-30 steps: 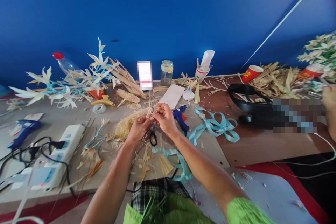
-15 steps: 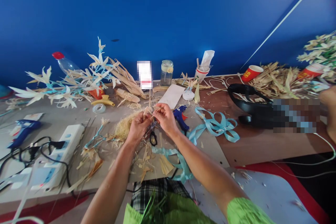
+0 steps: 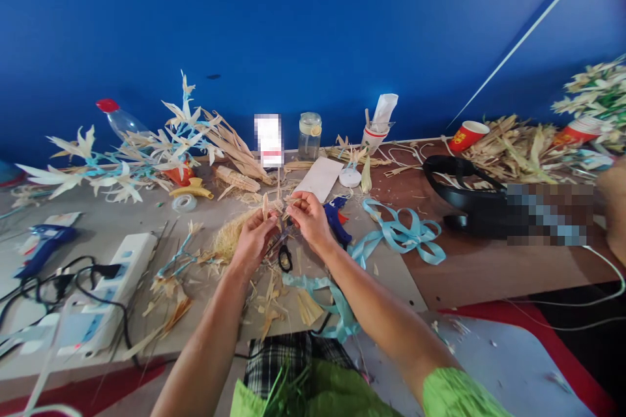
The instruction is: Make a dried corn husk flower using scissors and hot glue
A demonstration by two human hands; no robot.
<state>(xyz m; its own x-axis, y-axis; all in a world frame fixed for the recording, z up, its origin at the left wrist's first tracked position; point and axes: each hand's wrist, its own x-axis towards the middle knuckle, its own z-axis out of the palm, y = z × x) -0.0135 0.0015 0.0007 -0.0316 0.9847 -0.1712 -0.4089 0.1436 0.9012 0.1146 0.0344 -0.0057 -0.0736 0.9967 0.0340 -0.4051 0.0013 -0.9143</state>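
Near the middle of the table, my left hand (image 3: 255, 233) is closed in a pinch on a pale corn husk piece (image 3: 265, 206), whose tip sticks up above the fingers. My right hand (image 3: 309, 216) is also closed, thumb against fingertips, just to the right at the same height. A thin pale strip shows by its fingertips, too small to name for sure. Below and between the hands lie black-handled scissors (image 3: 285, 258). Beside my left hand is a clump of yellowish fibres (image 3: 227, 238). A blue glue gun (image 3: 337, 221) lies right of my right hand.
Light blue ribbon (image 3: 411, 234) lies looped on the right. Husk flowers (image 3: 180, 137) on blue stems stand at back left. A power strip (image 3: 117, 287) with black cables is at front left. A black headband device (image 3: 469, 208) and a person's blurred hand (image 3: 611, 202) are at far right.
My hands have moved slightly apart, the left one shifting left. The husk piece in my left hand now stands up more clearly. Other things stay in place.
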